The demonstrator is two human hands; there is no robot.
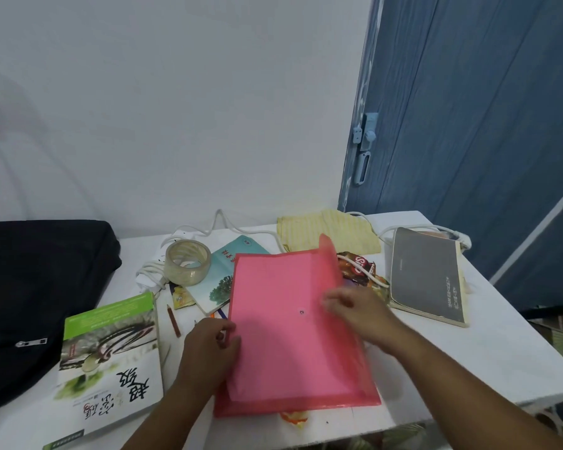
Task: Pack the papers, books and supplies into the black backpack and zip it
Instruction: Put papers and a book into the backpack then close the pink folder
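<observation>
On white table (488,358), L hand (208,344) pinches pink folder (290,336) edge w/ curled fingers, R hand (355,308) blurred over it, grip unclear; black backpack (36,287) far left.

Translucent pink plastic folder (293,336), smooth, with a small metal snap. Glossy paper cover on the green-and-white book (111,362); matt grey cover on the worn book (426,274). Clear, shiny tape roll (187,261). Black cloth backpack (36,287) with metal zip pull. White painted surface (468,355), matt.
</observation>
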